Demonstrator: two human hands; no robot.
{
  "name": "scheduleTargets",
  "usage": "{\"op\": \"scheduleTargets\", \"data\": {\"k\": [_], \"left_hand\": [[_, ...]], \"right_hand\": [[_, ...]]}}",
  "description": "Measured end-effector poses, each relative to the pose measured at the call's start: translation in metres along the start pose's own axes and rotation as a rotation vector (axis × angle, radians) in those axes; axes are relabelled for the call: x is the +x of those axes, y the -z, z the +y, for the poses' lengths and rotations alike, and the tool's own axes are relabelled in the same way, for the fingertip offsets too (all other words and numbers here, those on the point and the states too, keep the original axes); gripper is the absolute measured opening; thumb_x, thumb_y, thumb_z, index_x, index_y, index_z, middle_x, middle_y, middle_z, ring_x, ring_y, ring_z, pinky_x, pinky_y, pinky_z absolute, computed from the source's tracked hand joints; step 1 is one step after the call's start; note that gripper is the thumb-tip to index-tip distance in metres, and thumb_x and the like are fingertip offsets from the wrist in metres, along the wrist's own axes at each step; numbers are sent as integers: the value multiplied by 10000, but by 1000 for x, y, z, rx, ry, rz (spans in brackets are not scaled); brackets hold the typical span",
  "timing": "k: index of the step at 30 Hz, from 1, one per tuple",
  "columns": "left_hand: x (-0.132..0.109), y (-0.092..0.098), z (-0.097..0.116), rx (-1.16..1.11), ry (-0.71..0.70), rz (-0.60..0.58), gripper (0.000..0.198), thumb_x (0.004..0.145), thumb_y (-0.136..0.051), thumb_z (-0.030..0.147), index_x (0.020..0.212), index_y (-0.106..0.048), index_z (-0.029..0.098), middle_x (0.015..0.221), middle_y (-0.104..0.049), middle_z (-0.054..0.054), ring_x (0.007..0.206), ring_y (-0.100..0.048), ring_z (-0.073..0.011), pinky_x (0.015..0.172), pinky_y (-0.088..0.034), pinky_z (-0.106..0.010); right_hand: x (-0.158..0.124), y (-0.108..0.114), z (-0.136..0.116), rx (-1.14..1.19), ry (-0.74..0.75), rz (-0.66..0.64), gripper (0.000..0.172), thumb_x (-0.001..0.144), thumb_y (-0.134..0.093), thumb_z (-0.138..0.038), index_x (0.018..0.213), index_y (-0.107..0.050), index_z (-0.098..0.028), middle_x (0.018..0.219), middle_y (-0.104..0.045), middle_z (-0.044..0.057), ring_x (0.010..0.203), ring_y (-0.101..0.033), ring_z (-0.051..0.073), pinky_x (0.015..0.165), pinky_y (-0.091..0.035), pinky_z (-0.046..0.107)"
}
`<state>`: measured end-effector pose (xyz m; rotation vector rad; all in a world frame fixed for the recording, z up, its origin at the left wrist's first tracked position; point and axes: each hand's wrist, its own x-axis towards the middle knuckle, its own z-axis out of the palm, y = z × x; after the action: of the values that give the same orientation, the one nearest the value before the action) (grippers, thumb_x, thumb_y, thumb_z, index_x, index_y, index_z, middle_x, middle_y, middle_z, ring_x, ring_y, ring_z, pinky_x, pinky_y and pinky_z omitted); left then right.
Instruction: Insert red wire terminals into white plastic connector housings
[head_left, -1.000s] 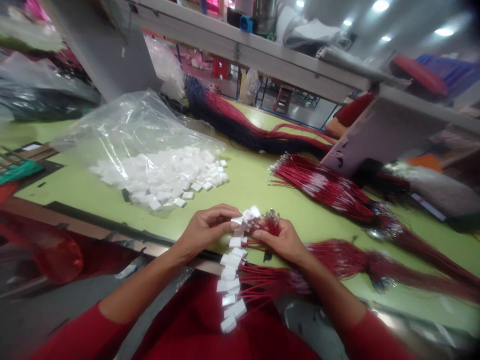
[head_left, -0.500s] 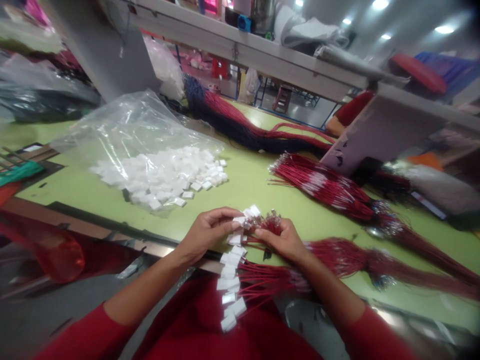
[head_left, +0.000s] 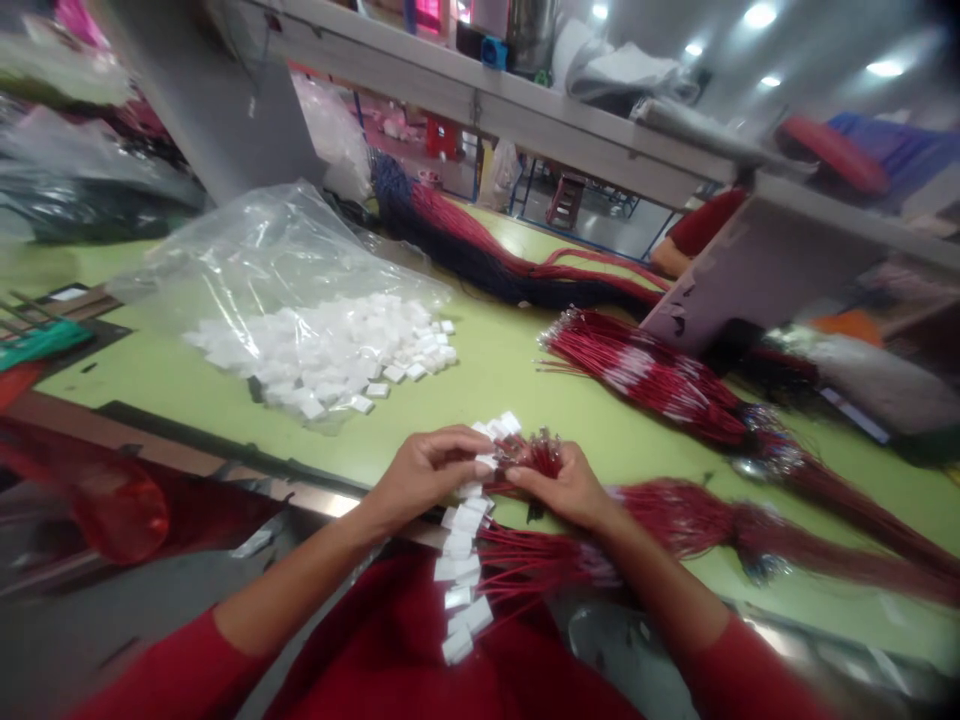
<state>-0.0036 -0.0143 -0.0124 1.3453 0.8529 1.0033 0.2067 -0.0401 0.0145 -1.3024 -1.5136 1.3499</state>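
Note:
My left hand is closed in a pinch on a small white plastic connector at the near edge of the green table. My right hand is closed round the tips of a bundle of red wires and touches the same connector. Below my hands hangs a row of white connectors fitted on red wires, over my red lap.
A clear plastic bag with a heap of white connectors lies at the left. More red wire bundles and a dark blue and red bundle lie farther back. A grey shelf crosses above the table. A person in red sits behind.
My hands have drawn closer together over the connector and sit slightly lower. Nothing else on the table has moved.

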Motion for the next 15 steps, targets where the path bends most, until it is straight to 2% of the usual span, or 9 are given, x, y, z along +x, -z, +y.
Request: {"op": "scheduleTargets", "data": {"k": [4, 6, 8, 10, 12, 14, 15], "left_hand": [[-5, -9, -6, 31, -97, 35, 144, 775, -753, 291, 887, -771, 202, 962, -739, -94, 885, -696, -218, 805, -565, -358], [-8, -10, -5, 91, -137, 31, 141, 794, -738, 279, 905, -772, 199, 948, -739, -94, 870, -695, -213, 777, -558, -337], [-9, -6, -4, 175, -146, -4, 133, 810, -723, 275, 906, -771, 196, 927, -740, -90, 838, -690, -204, 738, -548, -317], [-6, 7, -3, 268, -164, 18, 152, 810, -720, 299, 910, -759, 191, 947, -732, -91, 830, -680, -202, 705, -541, -307], [3, 35, -1, 377, -210, 225, 242, 801, -724, 335, 996, -726, 190, 1087, -697, -109, 941, -664, -227, 753, -545, -328], [17, 79, 5, 507, -246, 655, 410, 818, -707, 342, 1193, -625, 197, 1336, -568, -135, 1200, -559, -270, 942, -499, -394], [24, 105, 9, 553, -219, 881, 474, 850, -677, 332, 1284, -547, 194, 1425, -482, -148, 1290, -484, -277, 1022, -449, -422]], "right_hand": [[2, -2, 7, -48, 57, 43, 262, 752, -739, -400, 694, -691, -149, 626, -642, 3, 579, -574, 145, 555, -506, 263], [5, 0, 10, -65, 108, 91, 234, 754, -753, -394, 790, -758, -163, 736, -719, 32, 682, -650, 192, 664, -562, 316], [7, 2, 13, -32, 141, 226, 241, 742, -778, -404, 828, -782, -179, 857, -759, 56, 810, -693, 237, 775, -578, 362], [8, 2, 16, 93, 93, 347, 285, 739, -790, -432, 868, -787, -178, 876, -774, 63, 819, -713, 253, 784, -591, 384], [8, 1, 21, 179, 26, 357, 330, 721, -807, -453, 889, -794, -170, 857, -784, 73, 797, -729, 272, 763, -606, 396], [8, 0, 26, 194, 9, 351, 353, 702, -821, -466, 889, -802, -168, 856, -789, 85, 795, -739, 293, 751, -616, 404], [8, -1, 29, 189, 12, 344, 361, 697, -823, -472, 891, -806, -168, 859, -791, 91, 799, -742, 304, 748, -620, 409]]}}
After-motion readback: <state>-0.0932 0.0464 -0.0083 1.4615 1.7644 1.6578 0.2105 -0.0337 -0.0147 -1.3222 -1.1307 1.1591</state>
